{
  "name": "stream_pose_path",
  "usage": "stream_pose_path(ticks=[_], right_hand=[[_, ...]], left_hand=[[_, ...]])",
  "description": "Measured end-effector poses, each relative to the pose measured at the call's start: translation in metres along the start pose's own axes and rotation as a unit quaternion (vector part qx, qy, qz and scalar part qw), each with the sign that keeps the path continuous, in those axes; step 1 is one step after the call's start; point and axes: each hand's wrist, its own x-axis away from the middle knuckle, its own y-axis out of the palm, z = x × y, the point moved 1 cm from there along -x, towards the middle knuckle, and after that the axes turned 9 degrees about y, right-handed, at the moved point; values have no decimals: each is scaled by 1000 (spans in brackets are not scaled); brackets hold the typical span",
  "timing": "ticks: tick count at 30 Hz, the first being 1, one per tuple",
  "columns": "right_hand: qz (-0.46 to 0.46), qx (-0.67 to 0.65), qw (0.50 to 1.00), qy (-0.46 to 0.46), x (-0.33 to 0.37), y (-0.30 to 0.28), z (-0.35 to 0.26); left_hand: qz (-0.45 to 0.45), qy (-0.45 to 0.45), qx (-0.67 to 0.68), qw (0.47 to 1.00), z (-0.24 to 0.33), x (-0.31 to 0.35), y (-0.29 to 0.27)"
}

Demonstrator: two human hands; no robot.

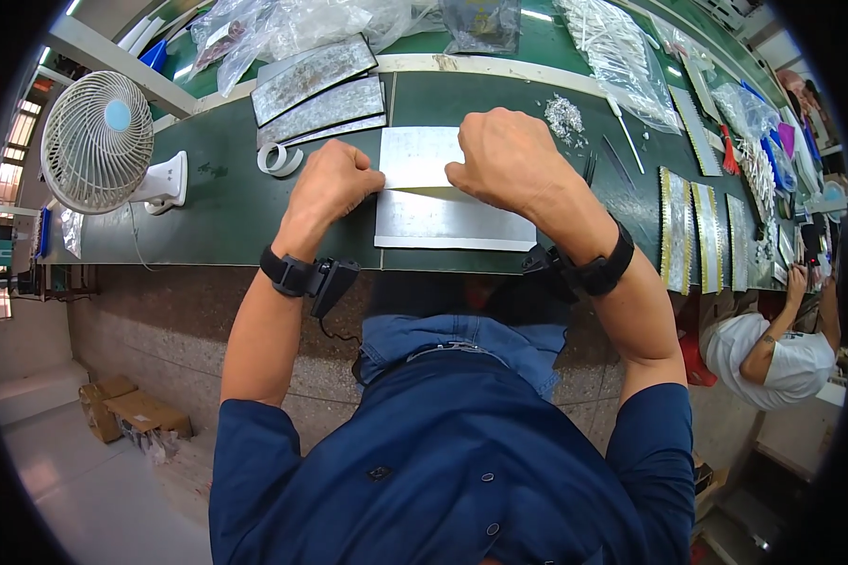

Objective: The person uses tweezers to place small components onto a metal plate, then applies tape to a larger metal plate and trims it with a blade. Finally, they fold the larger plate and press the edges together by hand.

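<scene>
While left fingers (350,166) curl beside silver plate (452,222) | right fingers (474,137) curl above | holds unclear

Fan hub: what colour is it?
The fan hub is light blue, best seen in the head view.

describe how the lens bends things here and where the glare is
Head view: black, rounded borders close in at the corners, and the pale strip along the far side of the green table bows into an arc; head view: the silvery plate carries a soft, pale sheen; head view: the window at far left looks bright.
</scene>
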Motion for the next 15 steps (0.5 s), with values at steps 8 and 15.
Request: stream_pose_path(ticks=[8, 15], right_hand=[[-14, 0, 1000, 12, -1, 0, 3], [-10, -9, 1000, 9, -2, 4, 4]], left_hand=[[-7, -17, 31, 999, -7, 0, -3], [85, 84, 16, 993, -25, 7, 8]])
